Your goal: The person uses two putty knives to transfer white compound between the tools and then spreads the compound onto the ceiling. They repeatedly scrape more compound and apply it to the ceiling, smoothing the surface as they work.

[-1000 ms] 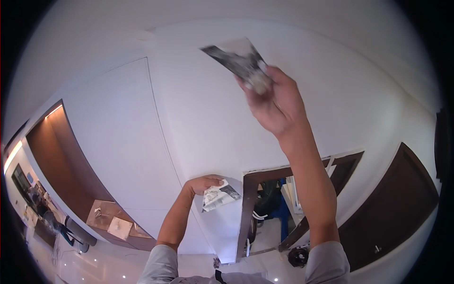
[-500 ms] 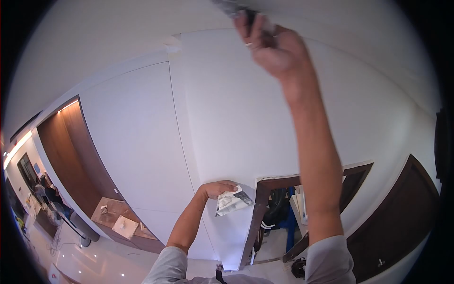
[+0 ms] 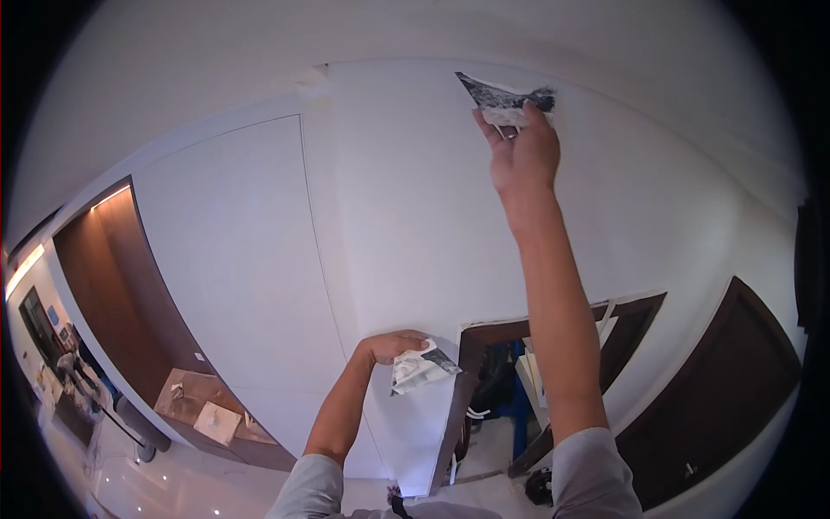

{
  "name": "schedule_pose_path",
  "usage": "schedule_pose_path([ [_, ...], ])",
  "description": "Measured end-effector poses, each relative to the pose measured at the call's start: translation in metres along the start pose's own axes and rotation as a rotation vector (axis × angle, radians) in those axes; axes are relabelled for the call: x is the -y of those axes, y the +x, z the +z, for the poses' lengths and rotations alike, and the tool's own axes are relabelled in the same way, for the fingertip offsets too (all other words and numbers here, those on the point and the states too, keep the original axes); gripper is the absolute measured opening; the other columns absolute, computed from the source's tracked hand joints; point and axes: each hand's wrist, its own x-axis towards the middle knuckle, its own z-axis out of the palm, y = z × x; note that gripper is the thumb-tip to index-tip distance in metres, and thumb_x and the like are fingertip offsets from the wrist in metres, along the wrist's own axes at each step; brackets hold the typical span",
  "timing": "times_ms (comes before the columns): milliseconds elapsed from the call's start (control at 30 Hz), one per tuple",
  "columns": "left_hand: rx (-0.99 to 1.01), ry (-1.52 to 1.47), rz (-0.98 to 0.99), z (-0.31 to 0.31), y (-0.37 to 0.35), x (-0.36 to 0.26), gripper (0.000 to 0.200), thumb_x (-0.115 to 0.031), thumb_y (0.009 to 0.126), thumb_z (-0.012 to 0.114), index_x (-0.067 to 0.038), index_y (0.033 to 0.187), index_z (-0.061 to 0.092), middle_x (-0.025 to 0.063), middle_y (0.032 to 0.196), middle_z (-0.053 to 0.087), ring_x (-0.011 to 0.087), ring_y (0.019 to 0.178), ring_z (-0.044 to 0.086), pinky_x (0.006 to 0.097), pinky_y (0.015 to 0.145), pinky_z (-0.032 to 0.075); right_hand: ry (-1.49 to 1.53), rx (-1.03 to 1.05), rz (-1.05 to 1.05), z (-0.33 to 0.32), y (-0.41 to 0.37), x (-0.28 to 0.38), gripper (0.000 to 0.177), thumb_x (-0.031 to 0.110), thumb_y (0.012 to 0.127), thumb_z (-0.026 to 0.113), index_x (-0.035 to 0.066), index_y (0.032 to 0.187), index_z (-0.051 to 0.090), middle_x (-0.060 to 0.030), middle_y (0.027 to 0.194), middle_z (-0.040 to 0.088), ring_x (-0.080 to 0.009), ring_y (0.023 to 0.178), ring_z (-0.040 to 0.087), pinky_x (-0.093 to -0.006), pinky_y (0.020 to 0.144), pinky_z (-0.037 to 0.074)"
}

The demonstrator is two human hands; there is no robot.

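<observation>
My right hand [image 3: 521,157] is raised high against a white wall [image 3: 415,216], fingers closed on a wide putty knife [image 3: 504,99] whose blade, smeared grey and white, lies flat on the wall near the ceiling line. My left hand [image 3: 393,345] is lower, near the wall's outer corner, and grips a second flat tool loaded with white filler [image 3: 421,367]. Both arms wear short grey sleeves.
A dark-framed doorway [image 3: 471,381] opens just right of the left hand, with blue items and boards inside. A dark brown door [image 3: 726,372] is at far right. At lower left stand a brown wood panel [image 3: 104,285], a ledge with scraps [image 3: 207,415], and people far off.
My right hand rose with the putty knife to the top of the view, then came down a little and to the right along the wall. The left hand stayed near the corner.
</observation>
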Motion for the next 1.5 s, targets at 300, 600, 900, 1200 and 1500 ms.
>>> schedule_pose_path([
  [300, 0.048, -0.025, -0.023, -0.003, 0.002, 0.004, 0.035, -0.024, 0.098, 0.057, 0.003, 0.119, 0.06, 0.007, 0.108, 0.068, 0.0121, 0.092, 0.066, 0.0273, 0.079, 0.054, 0.024, 0.038, -0.053, 0.065, -0.027, 0.034, 0.035, 0.012, 0.1, 0.041, -0.003, 0.133, 0.04, -0.0108, 0.131, 0.042, -0.02, 0.113, 0.051, -0.0368, 0.099, 0.055],
  [600, 0.037, -0.018, -0.005, -0.001, 0.002, 0.003, 0.032, -0.024, 0.098, 0.056, 0.003, 0.116, 0.06, 0.0071, 0.103, 0.069, 0.0131, 0.089, 0.067, 0.0266, 0.076, 0.054, -0.151, 0.065, -0.22, 0.064, -0.078, 0.005, 0.031, 0.011, 0.099, 0.049, -0.006, 0.125, 0.046, -0.0123, 0.103, 0.061, -0.0195, 0.095, 0.061, -0.0348, 0.084, 0.052],
  [900, 0.063, -0.001, -0.008, -0.004, 0.005, 0.004, 0.03, -0.024, 0.098, 0.055, 0.001, 0.112, 0.062, 0.0059, 0.099, 0.069, 0.0128, 0.086, 0.066, 0.0276, 0.075, 0.053, -0.677, -0.256, -0.845, -0.057, 0.066, 0.053, 0.051, 0.017, 0.103, 0.04, -0.009, 0.145, 0.028, -0.0222, 0.138, 0.038, -0.0306, 0.126, 0.045, -0.0395, 0.106, 0.035],
  [1200, 0.066, -0.034, 0.001, -0.005, 0.005, 0.006, 0.032, -0.024, 0.098, 0.056, 0.001, 0.117, 0.062, 0.0046, 0.107, 0.068, 0.0118, 0.092, 0.066, 0.0266, 0.079, 0.053, -0.619, -0.268, -1.146, 0.071, 0.041, -0.064, 0.061, 0.013, 0.099, 0.052, -0.012, 0.146, 0.023, -0.0272, 0.134, 0.027, -0.0361, 0.12, 0.039, -0.0415, 0.103, 0.036],
  [1500, -0.034, 0.685, 0.548, -0.019, 0.001, 0.022, 0.03, -0.019, 0.096, 0.058, 0.001, 0.117, 0.063, 0.0056, 0.113, 0.067, 0.0123, 0.101, 0.063, 0.0274, 0.088, 0.05, -0.705, 0.176, -0.846, 0.125, -0.072, -0.154, 0.057, 0.01, 0.099, 0.047, -0.007, 0.149, 0.026, -0.0282, 0.145, 0.025, -0.0409, 0.126, 0.034, -0.0505, 0.107, 0.027],
])
